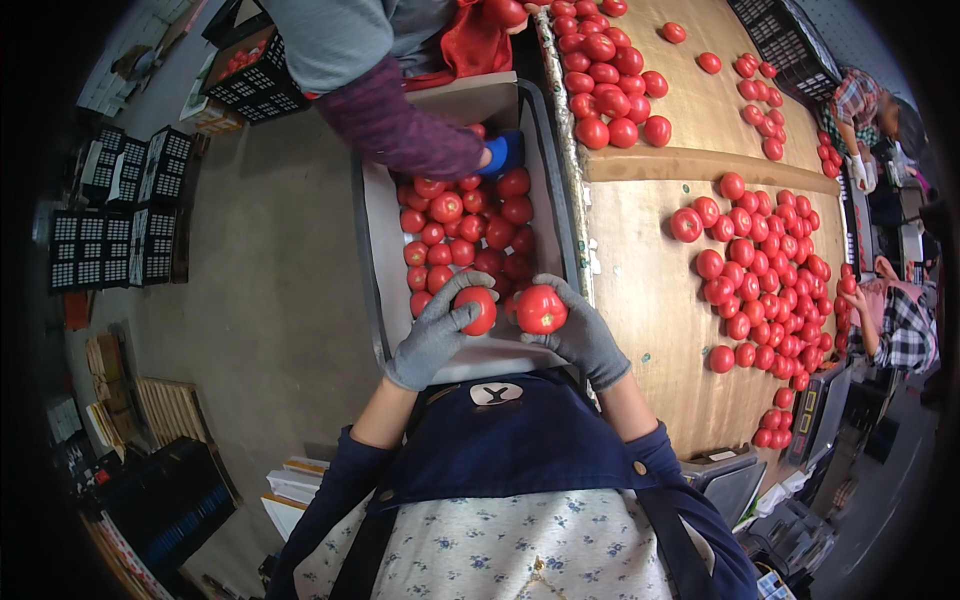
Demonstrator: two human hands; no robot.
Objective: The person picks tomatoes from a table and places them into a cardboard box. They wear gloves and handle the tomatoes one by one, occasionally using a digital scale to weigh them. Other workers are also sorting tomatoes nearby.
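My left hand (437, 324), in a grey knit glove, grips a red tomato (477, 310) above the near end of a lined crate (366, 247). Beside it my right hand (582, 327), gloved alike, holds another tomato (541, 309) with its pale blossom end facing up. Below both hands, loose tomatoes (447, 207) fill the far and middle part of the crate. The crate's near end shows bare pale lining. A co-worker's hand in a blue glove (504, 154) reaches into the far end of the same crate.
A wooden sorting table (637, 300) adjoins the crate on the right, with a heap of tomatoes (765, 277) and a raised divider (712, 166). Two people work along its far side. Black plastic crates (120, 247) are stacked at left, near a wooden pallet (171, 409).
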